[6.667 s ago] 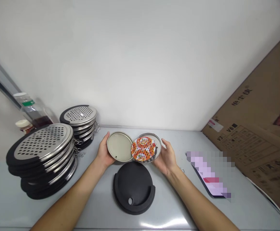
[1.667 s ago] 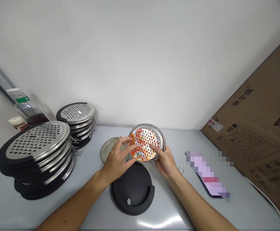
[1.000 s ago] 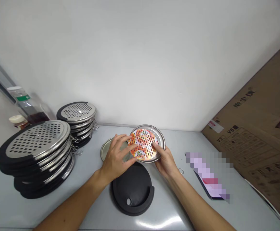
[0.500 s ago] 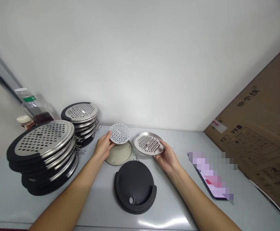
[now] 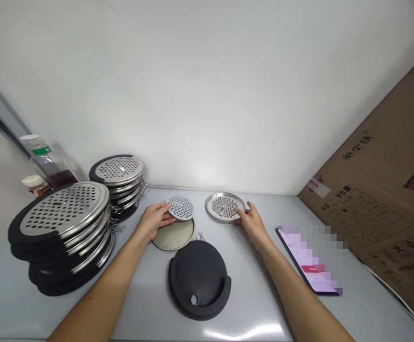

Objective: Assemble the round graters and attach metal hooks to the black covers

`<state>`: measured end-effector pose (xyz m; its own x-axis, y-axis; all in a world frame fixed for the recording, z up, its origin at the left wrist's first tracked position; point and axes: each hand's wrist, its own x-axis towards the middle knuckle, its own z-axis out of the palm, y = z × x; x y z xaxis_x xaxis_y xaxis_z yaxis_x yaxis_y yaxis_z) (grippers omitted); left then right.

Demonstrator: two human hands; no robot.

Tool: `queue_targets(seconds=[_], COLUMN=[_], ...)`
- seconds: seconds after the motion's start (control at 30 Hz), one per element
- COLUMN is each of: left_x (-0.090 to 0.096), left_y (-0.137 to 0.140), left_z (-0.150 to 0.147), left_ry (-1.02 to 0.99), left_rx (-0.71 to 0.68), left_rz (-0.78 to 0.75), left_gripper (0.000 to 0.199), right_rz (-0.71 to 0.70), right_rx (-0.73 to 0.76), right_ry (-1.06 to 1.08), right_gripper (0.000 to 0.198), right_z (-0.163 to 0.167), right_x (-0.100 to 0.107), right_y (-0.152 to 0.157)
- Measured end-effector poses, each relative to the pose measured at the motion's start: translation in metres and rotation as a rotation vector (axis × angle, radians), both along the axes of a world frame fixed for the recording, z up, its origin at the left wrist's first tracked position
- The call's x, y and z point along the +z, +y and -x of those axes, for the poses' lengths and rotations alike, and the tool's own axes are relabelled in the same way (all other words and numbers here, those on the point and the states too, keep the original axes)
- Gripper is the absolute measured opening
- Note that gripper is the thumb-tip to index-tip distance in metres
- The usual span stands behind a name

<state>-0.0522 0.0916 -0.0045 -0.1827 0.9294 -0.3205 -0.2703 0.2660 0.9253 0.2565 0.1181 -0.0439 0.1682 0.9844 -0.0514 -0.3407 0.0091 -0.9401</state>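
Observation:
My left hand pinches a thin light-grey perforated disc by its left edge. The disc hangs tilted above a shallow beige round plate on the table. My right hand grips the near right rim of a round perforated metal plate, its index finger lifted off. This plate is low over the table or resting on it; I cannot tell which. Nearer to me lies a black round cover with a raised curved rim and a small hole. A small metal wire clip shows at its far edge.
Two stacks of perforated metal lids with black edging, a nearer one and a farther one, stand on the left. Behind them are a bottle and a white-capped jar. A phone and a cardboard box are on the right.
My right hand has moved the metal plate slightly right and away, lower toward the table, and lifted its index finger. My left hand has brought the disc a little right and lower.

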Motion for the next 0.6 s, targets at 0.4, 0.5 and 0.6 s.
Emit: queue_targets(seconds=[0.4, 0.5, 0.6], left_x=[-0.015, -0.016, -0.015], left_y=[0.0, -0.004, -0.009], left_z=[-0.002, -0.002, -0.003], left_ry=[0.438, 0.722, 1.001], left_rx=[-0.018, -0.079, -0.106], left_rz=[-0.212, -0.241, -0.295], left_gripper=[0.062, 0.046, 0.038], right_rz=[-0.053, -0.136, -0.21], right_rx=[-0.05, -0.036, 0.04], right_ry=[-1.246, -1.355, -1.431], right_gripper=[0.065, 0.06, 0.052], right_z=[0.011, 0.018, 0.025], right_x=[0.006, 0.005, 0.005], right_y=[-0.027, -0.034, -0.039])
